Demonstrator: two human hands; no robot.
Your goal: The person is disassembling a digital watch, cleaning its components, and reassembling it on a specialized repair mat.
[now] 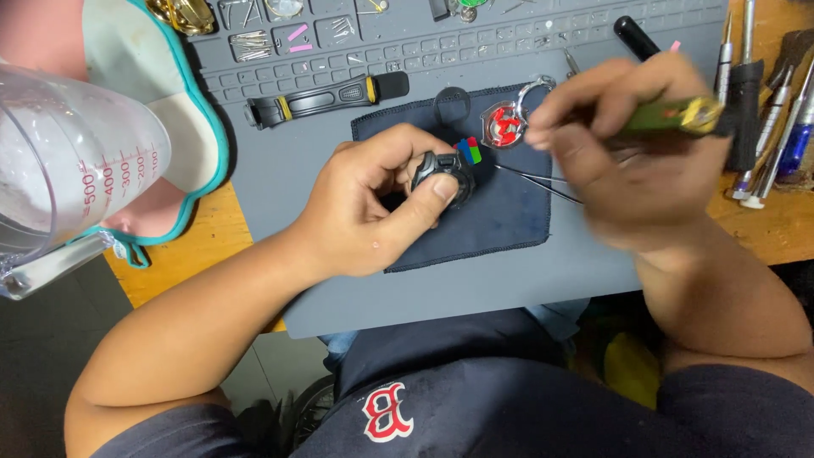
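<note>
Watch case pinched over the dark cloth, tool coming in from the right.

On the counter (212,233) lies a grey work mat (509,280), and on it a navy cloth (500,220). My left hand (373,203) is clenched around a small black watch case (445,174), held just above the cloth. My right hand (627,144), blurred, grasps a green-handled tool (670,114). I judge a slip of that tool could scratch the case, as only fingertips steady it. The case looks dark, rounded and strapless.
</note>
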